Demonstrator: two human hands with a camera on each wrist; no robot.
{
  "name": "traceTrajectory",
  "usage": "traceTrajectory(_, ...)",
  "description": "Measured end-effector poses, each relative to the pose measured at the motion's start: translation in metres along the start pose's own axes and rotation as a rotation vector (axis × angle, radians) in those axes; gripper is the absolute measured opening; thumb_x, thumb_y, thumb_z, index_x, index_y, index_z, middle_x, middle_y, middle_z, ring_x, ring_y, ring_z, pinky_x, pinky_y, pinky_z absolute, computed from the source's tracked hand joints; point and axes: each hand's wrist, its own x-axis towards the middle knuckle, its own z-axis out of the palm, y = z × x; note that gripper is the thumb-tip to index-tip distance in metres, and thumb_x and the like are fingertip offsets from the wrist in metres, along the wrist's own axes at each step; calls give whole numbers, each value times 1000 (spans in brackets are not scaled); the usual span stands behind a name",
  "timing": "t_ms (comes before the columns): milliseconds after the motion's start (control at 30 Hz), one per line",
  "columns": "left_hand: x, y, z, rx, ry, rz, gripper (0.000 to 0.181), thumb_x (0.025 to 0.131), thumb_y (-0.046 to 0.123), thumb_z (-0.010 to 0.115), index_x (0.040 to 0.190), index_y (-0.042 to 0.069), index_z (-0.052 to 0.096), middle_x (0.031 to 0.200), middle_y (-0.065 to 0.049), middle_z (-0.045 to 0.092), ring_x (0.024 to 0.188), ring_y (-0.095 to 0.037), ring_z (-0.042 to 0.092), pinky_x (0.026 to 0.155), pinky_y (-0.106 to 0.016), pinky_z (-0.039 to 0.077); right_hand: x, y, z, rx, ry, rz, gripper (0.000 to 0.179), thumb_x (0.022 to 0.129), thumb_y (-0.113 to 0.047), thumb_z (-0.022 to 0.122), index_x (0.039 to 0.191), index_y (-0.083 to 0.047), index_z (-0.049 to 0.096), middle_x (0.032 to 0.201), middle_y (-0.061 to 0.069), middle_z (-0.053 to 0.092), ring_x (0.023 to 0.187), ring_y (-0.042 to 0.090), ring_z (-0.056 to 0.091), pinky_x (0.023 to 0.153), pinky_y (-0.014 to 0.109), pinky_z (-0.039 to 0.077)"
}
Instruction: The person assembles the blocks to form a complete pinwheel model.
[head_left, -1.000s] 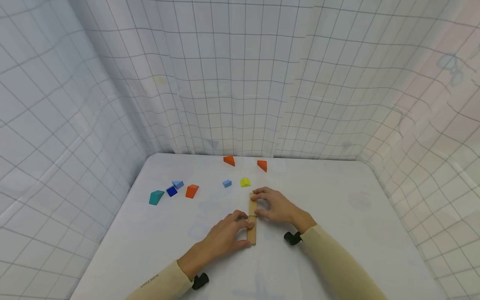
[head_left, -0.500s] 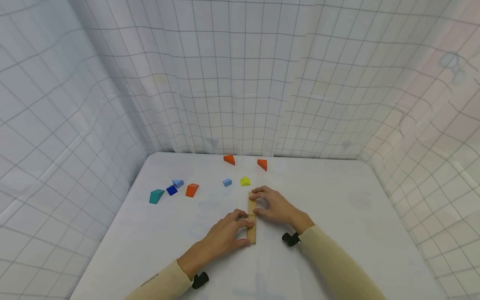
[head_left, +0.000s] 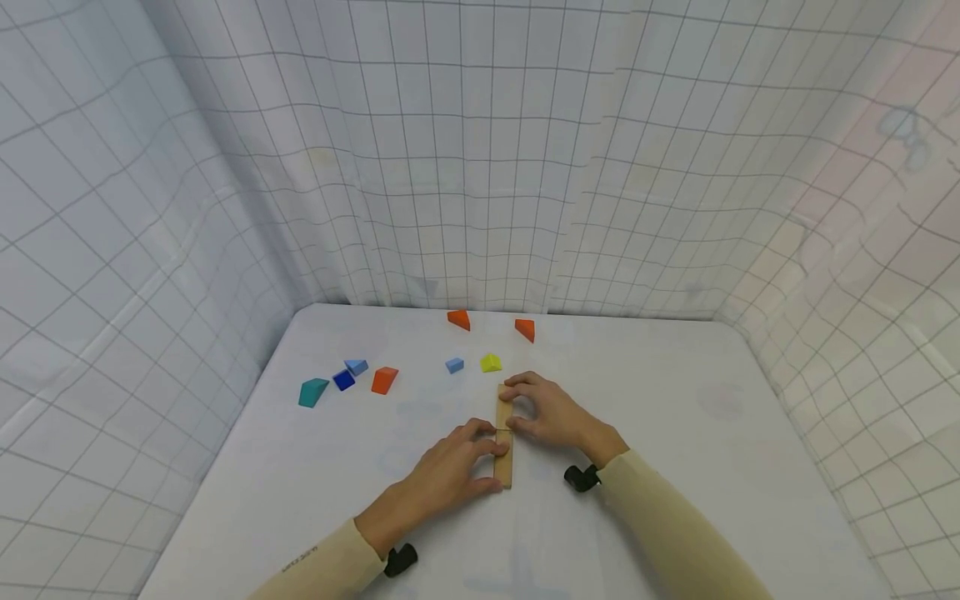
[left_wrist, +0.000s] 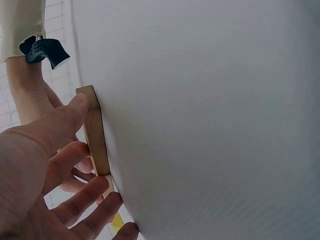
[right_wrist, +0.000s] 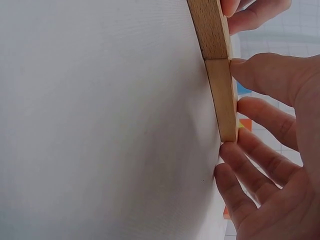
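Note:
Two flat wooden blocks lie end to end in one line on the white table in the head view. The nearer wooden block (head_left: 503, 468) is held by my left hand (head_left: 446, 471), thumb at its near end and a finger on its top. My right hand (head_left: 555, 414) holds the farther wooden block (head_left: 504, 413), with the thumb close to the joint and fingertips at the far end. In the right wrist view, the ends of the farther block (right_wrist: 223, 100) and nearer block (right_wrist: 210, 30) meet at a thin line. Fingers partly cover both blocks.
Beyond the hands are a yellow block (head_left: 491, 362), a light blue block (head_left: 454, 365) and two orange blocks (head_left: 459, 319). Farther left sit a teal block (head_left: 312, 392), a dark blue block (head_left: 343, 380), a light blue triangle (head_left: 356, 367) and a red-orange block (head_left: 385, 380). Gridded curtains surround the table.
My right hand and the farther block have shifted very slightly left, and the dark line at the joint looks thinner. The left hand keeps its place.

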Motion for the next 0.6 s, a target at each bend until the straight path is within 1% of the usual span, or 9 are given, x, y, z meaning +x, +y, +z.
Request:
traceTrajectory(200, -1, 1, -1, -22, -9, 1, 53, 97, 39, 98, 146, 22, 83, 160, -9, 66, 143, -34, 69, 112, -61, 65, -1, 1, -1, 2, -3, 3, 38, 107, -20, 88, 142, -11, 78, 165, 12, 65, 156, 36, 63, 134, 60, 50)
traceTrajectory(467, -2, 2, -2, -21, -12, -8, 52, 97, 39, 98, 145, 21, 84, 161, -10, 66, 143, -34, 69, 112, -60, 65, 0, 1, 0, 10, -3, -7, 35, 107, -20, 88, 140, -13, 78, 164, 13, 64, 155, 36, 63, 133, 60, 51)
traceTrajectory(600, -1, 1, -2, -22, -13, -9, 53, 97, 39, 98, 145, 22, 83, 161, -10, 65, 143, -34, 69, 112, -61, 65, 0, 1, -1, 9, -13, 5, 35, 107, -21, 88, 140, -14, 78, 166, 13, 62, 157, 36, 62, 134, 59, 50)
